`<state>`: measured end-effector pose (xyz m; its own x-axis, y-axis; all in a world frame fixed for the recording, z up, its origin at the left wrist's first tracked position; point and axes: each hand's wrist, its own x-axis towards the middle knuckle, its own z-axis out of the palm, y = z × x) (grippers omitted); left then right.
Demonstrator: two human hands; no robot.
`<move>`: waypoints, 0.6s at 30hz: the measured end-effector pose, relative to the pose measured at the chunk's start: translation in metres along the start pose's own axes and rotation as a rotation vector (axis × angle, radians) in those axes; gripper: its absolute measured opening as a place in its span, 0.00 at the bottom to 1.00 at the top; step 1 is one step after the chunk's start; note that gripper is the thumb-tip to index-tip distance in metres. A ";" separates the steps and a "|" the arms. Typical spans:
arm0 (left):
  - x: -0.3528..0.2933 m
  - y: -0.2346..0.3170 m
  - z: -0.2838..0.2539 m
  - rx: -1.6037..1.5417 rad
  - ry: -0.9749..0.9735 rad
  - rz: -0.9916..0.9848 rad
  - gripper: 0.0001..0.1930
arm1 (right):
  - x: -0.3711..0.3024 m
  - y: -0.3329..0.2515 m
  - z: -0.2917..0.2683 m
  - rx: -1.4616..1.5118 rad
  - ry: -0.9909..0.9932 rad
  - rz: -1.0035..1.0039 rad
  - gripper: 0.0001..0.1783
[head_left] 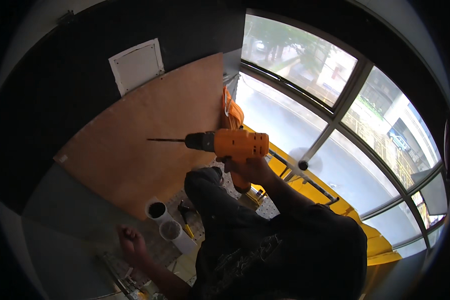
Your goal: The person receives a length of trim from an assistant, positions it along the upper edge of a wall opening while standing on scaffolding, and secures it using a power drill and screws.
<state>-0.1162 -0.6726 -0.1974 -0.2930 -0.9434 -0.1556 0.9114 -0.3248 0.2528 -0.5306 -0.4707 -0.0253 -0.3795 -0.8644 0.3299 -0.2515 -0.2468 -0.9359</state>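
Observation:
My right hand (249, 167) is wrapped round the grip of an orange cordless drill (240, 143), held level in front of my chest. A long thin drill bit (166, 140) sticks out of its black chuck and points left, across the brown wooden board (150, 130). Whether the tip touches the board, I cannot tell. At the lower left my left hand (130, 242) is raised with its fingers curled closed. Anything inside those fingers is hidden. Below the board, between my left hand and my knee, stand two white tubs (157, 210) with dark contents.
A hammer (185, 212) with a dark head lies beside the tubs. Behind the board rises a black wall (85, 75) with a white panel (136, 66). Large windows (305, 115) fill the right side, above a yellow sheet (310, 187) and a metal rail (317, 189). Orange cloth (231, 110) hangs at the board's edge.

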 end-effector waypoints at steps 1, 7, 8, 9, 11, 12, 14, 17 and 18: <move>0.006 -0.007 0.014 0.005 -0.001 -0.018 0.07 | -0.002 -0.006 -0.003 -0.005 0.017 0.006 0.16; 0.022 -0.003 0.034 0.063 -0.135 -0.089 0.08 | -0.003 -0.029 -0.026 -0.120 0.067 0.007 0.18; 0.016 -0.002 0.038 0.101 -0.074 -0.056 0.09 | -0.006 -0.029 -0.029 -0.114 0.078 -0.006 0.18; 0.012 -0.001 0.039 0.138 -0.012 -0.021 0.09 | -0.012 -0.030 -0.033 -0.146 0.076 -0.009 0.18; 0.008 0.006 0.022 0.199 0.049 -0.019 0.09 | -0.017 -0.028 -0.036 -0.170 0.076 -0.028 0.17; 0.002 0.012 0.010 0.246 0.136 -0.006 0.09 | -0.018 -0.024 -0.036 -0.213 0.051 -0.011 0.17; -0.001 0.018 -0.006 0.257 0.125 -0.029 0.10 | -0.022 -0.024 -0.039 -0.271 0.034 0.053 0.16; -0.006 0.013 -0.018 0.318 0.167 -0.017 0.10 | -0.023 0.001 -0.043 -0.165 0.006 0.027 0.16; -0.007 0.006 -0.018 0.326 0.186 -0.060 0.09 | -0.021 0.002 -0.043 -0.224 -0.004 0.056 0.16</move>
<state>-0.1033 -0.6669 -0.2119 -0.2581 -0.9035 -0.3422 0.7454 -0.4116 0.5244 -0.5616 -0.4339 -0.0293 -0.3952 -0.8758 0.2773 -0.4214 -0.0953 -0.9018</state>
